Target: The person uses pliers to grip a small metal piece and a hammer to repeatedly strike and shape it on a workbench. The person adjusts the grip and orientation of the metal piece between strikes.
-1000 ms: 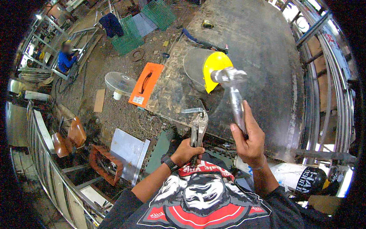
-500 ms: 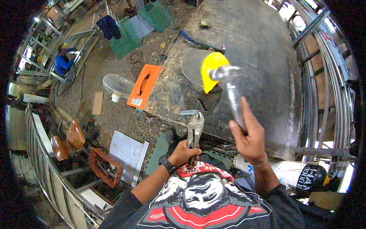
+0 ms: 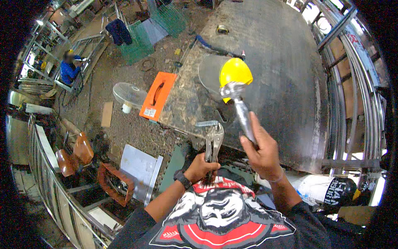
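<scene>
At lower centre, my left hand (image 3: 200,167) has its fingers wrapped round the locking pliers (image 3: 215,141), a short metal strip (image 3: 205,123) at their tip. Right of centre, my right hand (image 3: 263,155) grips the hammer (image 3: 243,114), its head overlapping the yellow helmet (image 3: 235,71) on the worktop (image 3: 286,95), upper centre.

Shiny metal hammer (image 3: 241,112), duller metal pliers (image 3: 214,140) — glossy plastic helmet (image 3: 236,71).
</scene>
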Demonstrator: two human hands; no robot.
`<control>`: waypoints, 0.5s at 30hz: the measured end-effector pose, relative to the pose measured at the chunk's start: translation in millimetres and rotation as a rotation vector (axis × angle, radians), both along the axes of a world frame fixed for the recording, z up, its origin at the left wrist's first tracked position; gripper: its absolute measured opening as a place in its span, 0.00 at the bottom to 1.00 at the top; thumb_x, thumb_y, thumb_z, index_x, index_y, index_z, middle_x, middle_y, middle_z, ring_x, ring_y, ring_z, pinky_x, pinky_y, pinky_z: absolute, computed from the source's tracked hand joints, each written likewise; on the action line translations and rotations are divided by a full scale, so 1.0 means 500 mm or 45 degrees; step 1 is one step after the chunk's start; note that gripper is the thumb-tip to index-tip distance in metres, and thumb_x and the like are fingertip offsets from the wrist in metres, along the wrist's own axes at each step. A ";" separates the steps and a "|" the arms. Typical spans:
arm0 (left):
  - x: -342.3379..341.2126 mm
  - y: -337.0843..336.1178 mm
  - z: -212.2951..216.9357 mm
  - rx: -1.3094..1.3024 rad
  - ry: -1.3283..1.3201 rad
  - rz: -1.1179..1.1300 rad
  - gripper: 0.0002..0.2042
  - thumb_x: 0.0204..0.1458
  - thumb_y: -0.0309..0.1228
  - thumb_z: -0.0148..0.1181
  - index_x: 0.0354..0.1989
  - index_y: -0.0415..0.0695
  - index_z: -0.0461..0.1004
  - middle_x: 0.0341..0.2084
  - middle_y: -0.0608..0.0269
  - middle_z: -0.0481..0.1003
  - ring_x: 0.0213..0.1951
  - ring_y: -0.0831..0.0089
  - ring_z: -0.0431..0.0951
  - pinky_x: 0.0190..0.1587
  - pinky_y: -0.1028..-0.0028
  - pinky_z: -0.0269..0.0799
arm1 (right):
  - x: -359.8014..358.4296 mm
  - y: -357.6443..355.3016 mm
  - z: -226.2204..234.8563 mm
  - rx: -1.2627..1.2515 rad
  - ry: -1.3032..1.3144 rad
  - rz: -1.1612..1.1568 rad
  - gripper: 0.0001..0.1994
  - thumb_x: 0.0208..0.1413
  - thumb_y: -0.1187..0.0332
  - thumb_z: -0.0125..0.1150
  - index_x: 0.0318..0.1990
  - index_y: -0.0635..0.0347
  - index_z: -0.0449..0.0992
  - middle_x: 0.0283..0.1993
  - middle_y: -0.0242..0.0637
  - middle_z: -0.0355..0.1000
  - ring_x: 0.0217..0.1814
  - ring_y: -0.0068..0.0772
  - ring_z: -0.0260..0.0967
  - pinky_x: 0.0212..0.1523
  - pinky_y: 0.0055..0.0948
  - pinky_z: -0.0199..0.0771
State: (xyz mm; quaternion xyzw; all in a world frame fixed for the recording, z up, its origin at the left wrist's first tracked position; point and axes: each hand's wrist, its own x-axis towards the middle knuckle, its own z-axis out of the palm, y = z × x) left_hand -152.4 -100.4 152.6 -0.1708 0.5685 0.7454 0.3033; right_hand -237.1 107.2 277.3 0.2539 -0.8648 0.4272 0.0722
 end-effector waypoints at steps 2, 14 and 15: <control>0.005 -0.001 0.004 0.109 -0.027 0.031 0.09 0.55 0.25 0.67 0.36 0.39 0.70 0.21 0.61 0.76 0.18 0.71 0.78 0.21 0.68 0.77 | -0.005 0.009 0.043 0.013 0.018 -0.029 0.32 0.61 0.73 0.63 0.72 0.71 0.60 0.59 0.60 0.73 0.59 0.56 0.76 0.58 0.39 0.75; 0.001 0.005 -0.035 -0.081 0.092 -0.073 0.10 0.52 0.27 0.70 0.41 0.43 0.77 0.25 0.67 0.79 0.24 0.78 0.78 0.26 0.75 0.75 | -0.005 -0.007 -0.112 0.106 -0.067 0.103 0.33 0.60 0.72 0.62 0.71 0.72 0.59 0.50 0.64 0.74 0.48 0.62 0.76 0.47 0.46 0.77; 0.004 0.006 -0.037 -0.158 0.082 -0.077 0.10 0.52 0.27 0.70 0.40 0.43 0.76 0.24 0.66 0.78 0.22 0.77 0.78 0.25 0.74 0.75 | 0.008 -0.008 -0.071 0.072 -0.017 0.083 0.32 0.60 0.72 0.62 0.71 0.72 0.59 0.50 0.64 0.74 0.48 0.63 0.76 0.48 0.44 0.77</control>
